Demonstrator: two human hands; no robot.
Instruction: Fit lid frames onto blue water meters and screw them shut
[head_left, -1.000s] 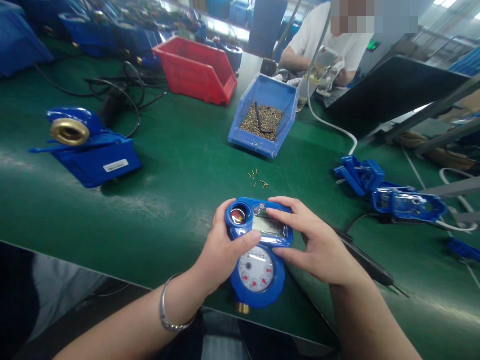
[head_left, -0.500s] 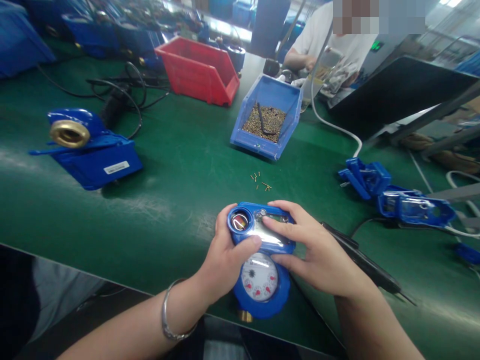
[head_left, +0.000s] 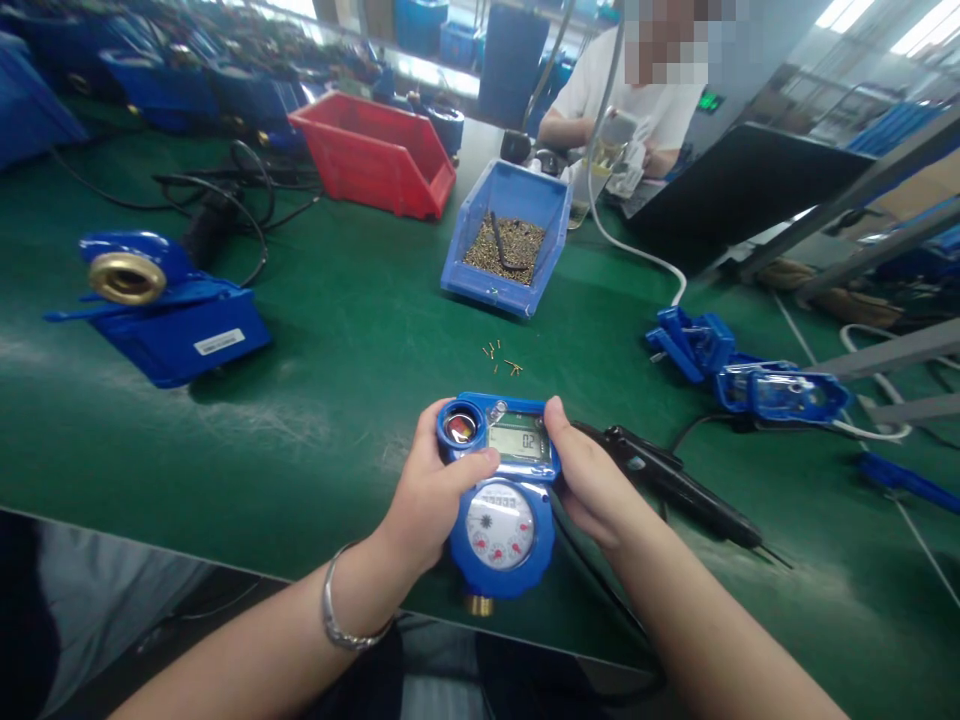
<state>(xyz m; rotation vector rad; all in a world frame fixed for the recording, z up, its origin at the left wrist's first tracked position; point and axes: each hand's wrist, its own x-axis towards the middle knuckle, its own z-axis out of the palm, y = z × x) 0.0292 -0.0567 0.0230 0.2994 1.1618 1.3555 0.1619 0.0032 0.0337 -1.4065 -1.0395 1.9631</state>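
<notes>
Blue water meter [head_left: 501,490] between both hands, left hand [head_left: 429,492] and right hand [head_left: 591,480] clasping its sides (display lit)

red bin [head_left: 375,155], blue screw bin [head_left: 504,235]

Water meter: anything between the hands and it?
Nothing visible. The left hand grips the water meter on its left side, the right hand on its right, both touching it. The electric screwdriver lies beyond the right hand, not between.

Your head camera looks forward and down, close over your left hand [head_left: 429,492] and right hand [head_left: 594,482], across the bench [head_left: 352,330] to a person [head_left: 592,90] opposite.
</notes>
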